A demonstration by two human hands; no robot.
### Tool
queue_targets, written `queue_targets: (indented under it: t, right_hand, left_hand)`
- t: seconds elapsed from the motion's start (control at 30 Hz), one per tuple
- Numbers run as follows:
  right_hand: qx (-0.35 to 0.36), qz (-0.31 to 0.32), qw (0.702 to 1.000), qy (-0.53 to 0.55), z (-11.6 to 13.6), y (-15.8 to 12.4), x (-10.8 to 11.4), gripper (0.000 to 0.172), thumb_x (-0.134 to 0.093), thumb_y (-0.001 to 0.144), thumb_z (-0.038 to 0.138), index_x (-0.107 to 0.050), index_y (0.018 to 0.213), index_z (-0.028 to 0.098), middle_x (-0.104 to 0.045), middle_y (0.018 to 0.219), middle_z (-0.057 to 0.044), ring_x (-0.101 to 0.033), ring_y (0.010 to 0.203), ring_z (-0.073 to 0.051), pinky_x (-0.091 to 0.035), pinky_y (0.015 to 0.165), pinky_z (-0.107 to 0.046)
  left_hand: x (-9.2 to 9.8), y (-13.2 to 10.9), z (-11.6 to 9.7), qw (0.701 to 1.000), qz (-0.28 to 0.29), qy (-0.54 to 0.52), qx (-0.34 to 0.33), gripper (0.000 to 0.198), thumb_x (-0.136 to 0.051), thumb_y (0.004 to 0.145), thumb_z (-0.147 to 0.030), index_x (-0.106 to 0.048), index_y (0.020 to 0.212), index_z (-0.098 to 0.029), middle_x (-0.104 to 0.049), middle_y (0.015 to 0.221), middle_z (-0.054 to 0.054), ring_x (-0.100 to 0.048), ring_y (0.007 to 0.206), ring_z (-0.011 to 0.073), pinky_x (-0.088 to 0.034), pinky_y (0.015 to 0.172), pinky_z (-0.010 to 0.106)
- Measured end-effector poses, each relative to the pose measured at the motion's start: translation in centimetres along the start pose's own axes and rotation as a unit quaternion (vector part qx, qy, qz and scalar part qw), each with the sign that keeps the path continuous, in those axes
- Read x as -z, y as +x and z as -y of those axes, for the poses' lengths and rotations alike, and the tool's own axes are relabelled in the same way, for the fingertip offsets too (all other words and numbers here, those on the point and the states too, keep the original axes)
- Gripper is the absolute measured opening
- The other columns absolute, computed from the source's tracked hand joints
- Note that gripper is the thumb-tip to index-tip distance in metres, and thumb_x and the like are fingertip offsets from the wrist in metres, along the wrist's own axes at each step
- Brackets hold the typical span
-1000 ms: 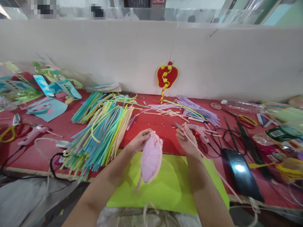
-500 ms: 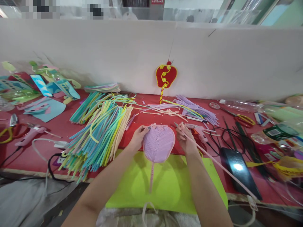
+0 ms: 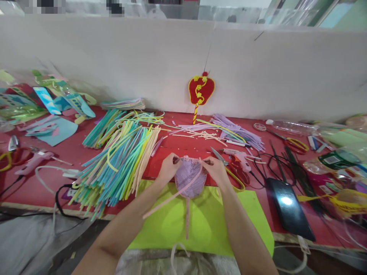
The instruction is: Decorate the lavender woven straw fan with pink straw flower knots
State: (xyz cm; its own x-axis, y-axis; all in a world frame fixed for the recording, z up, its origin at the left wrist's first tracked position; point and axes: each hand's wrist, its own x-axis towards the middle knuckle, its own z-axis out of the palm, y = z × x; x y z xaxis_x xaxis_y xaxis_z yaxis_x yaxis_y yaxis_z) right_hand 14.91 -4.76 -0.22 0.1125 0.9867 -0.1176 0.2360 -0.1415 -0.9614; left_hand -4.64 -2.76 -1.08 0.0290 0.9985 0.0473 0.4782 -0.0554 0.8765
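A lilac fan-shaped piece (image 3: pixel 187 177) made of fuzzy stems, with a thin handle hanging down, is held up over a lime green sheet (image 3: pixel 200 225). My left hand (image 3: pixel 168 168) pinches its upper left edge. At its upper right edge my right hand (image 3: pixel 215 170) is closed on a long pale pink stem (image 3: pixel 172 196), which crosses the front of the piece and runs down to the left. Both hands meet at the top of the piece, above the red table (image 3: pixel 177 147).
A big heap of pastel stems (image 3: pixel 120 160) lies left of my hands, purple stems (image 3: pixel 241 135) behind. Scissors (image 3: pixel 229 164) and a pink glue gun (image 3: pixel 242 160) sit right of my right hand, a black phone (image 3: pixel 289 208) further right. A red fan (image 3: pixel 201 89) leans on the wall.
My right hand moved left to the top of the lilac piece. The pink stem, which trailed to the lower right, now swings across the piece toward the lower left.
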Motion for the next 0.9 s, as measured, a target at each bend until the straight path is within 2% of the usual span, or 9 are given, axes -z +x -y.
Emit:
queue_targets:
  t: [0.17,0.3,0.5,0.6,0.7,0.8,0.9]
  right_hand:
    - [-0.020,0.068,0.994,-0.078,0.0,-0.5,-0.6,0.025,-0.060,0.072,0.039,-0.050,0.059,0.021,-0.058,0.045,0.002,-0.056,0.040,-0.015,-0.048,0.044,-0.027]
    - [0.011,0.074,0.986,-0.148,0.3,-0.6,-0.7,0.023,-0.059,0.073,0.032,-0.048,0.057,0.020,-0.055,0.044,0.003,-0.055,0.040,-0.013,-0.045,0.044,-0.024]
    - [-0.002,0.072,0.988,-0.136,0.1,-0.4,-0.6,0.023,-0.059,0.074,0.035,-0.050,0.058,0.020,-0.053,0.043,0.004,-0.051,0.038,-0.012,-0.041,0.043,-0.024]
    - [0.001,0.082,0.993,-0.081,0.1,-0.2,0.1,0.027,-0.062,0.072,0.041,-0.053,0.060,0.018,-0.053,0.046,0.004,-0.050,0.040,-0.010,-0.040,0.044,-0.023]
    - [0.018,0.077,0.997,0.024,0.5,0.1,1.1,0.031,-0.065,0.070,0.045,-0.055,0.061,0.018,-0.052,0.048,0.004,-0.047,0.044,-0.008,-0.039,0.046,-0.021]
    - [0.028,0.042,0.984,0.169,0.8,0.3,1.8,0.030,-0.068,0.069,0.044,-0.055,0.061,0.018,-0.049,0.050,0.005,-0.042,0.044,-0.006,-0.036,0.044,-0.019]
    - [0.038,-0.006,0.957,0.289,0.7,0.7,2.1,0.029,-0.073,0.065,0.040,-0.054,0.060,0.017,-0.046,0.052,0.006,-0.038,0.043,-0.003,-0.031,0.039,-0.017]
  left_hand:
    - [0.9,-0.1,-0.3,0.991,-0.016,0.108,-0.081,0.008,-0.055,0.077,-0.018,-0.058,0.084,-0.016,-0.058,0.089,0.006,-0.056,0.084,0.0173,-0.044,0.080,0.032]
    - [0.7,-0.1,-0.2,0.984,0.007,0.132,-0.118,0.012,-0.056,0.077,-0.016,-0.059,0.089,-0.017,-0.058,0.092,0.006,-0.056,0.089,0.0184,-0.044,0.084,0.033]
    - [0.4,-0.8,-1.0,0.976,-0.006,0.140,-0.166,0.008,-0.056,0.079,-0.019,-0.058,0.086,-0.018,-0.058,0.091,0.006,-0.054,0.092,0.0194,-0.043,0.085,0.033]
    - [0.1,-0.9,-0.8,0.986,-0.031,0.116,-0.115,0.020,-0.055,0.080,-0.025,-0.055,0.099,-0.018,-0.058,0.096,0.008,-0.055,0.092,0.0200,-0.044,0.083,0.034]
    - [-0.2,-0.6,0.0,0.995,-0.027,0.087,-0.044,0.028,-0.055,0.079,-0.026,-0.053,0.105,-0.016,-0.059,0.094,0.008,-0.057,0.084,0.0189,-0.045,0.079,0.033]
    - [-0.1,0.0,0.7,0.998,0.009,0.063,-0.002,0.020,-0.059,0.074,-0.026,-0.059,0.091,-0.017,-0.061,0.084,0.006,-0.056,0.076,0.0177,-0.043,0.073,0.031]
    - [0.1,0.5,1.0,0.998,0.056,0.022,0.004,0.010,-0.064,0.066,-0.022,-0.060,0.075,-0.018,-0.061,0.076,0.003,-0.055,0.072,0.0166,-0.041,0.070,0.029]
